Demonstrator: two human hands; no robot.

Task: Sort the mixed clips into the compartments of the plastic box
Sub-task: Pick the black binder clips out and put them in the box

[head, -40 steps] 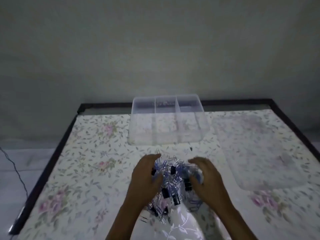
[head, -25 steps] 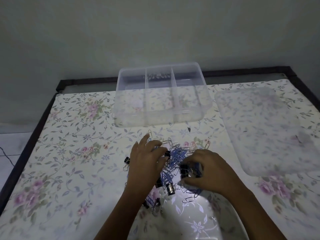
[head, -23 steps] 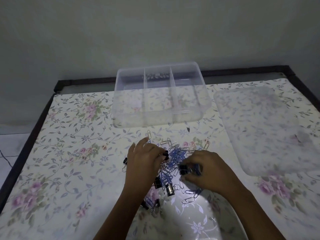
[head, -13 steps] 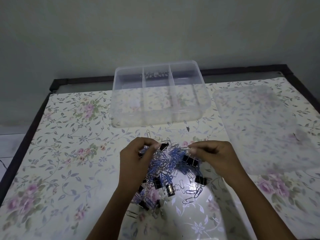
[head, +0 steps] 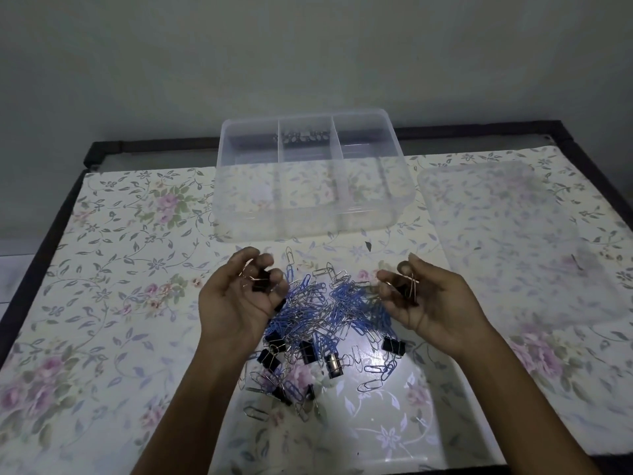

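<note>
Bench [head: 102,303] first: it's covered in a glossy floral sheet, pink flowers and grey-green vines on cream, with a dark frame showing along the edges. A bright light glares off the sheet right at the near edge, while everything else is pretty dim. Behind it is just a plain grey wall [head: 308,56].

Plastic box [head: 311,214] sits at the far middle of the bench, clear and see-through, split into three compartments side by side. The middle one has some dark clips bunched at its far end; can't tell exactly what kind from here. The other two look bare, as far as I can make out. Its frosted lid [head: 513,241] lies flat just to the right of it.

Mixed clips are in a pile [head: 329,313] near the middle of the bench, on the near side of the box. Mostly blue paper clips tangled with silver ones, plus a handful of black binder clips scattered through the nearer part, and a few strays off the edges.

Left hand [head: 239,299] is curled over the left edge of the pile, fingers pinched on a black binder clip [head: 262,281] with its wire handles sticking out. Right hand [head: 428,299] is over the right edge, also pinching a binder clip [head: 409,289], wire handles up. Both held a little above the pile.
</note>
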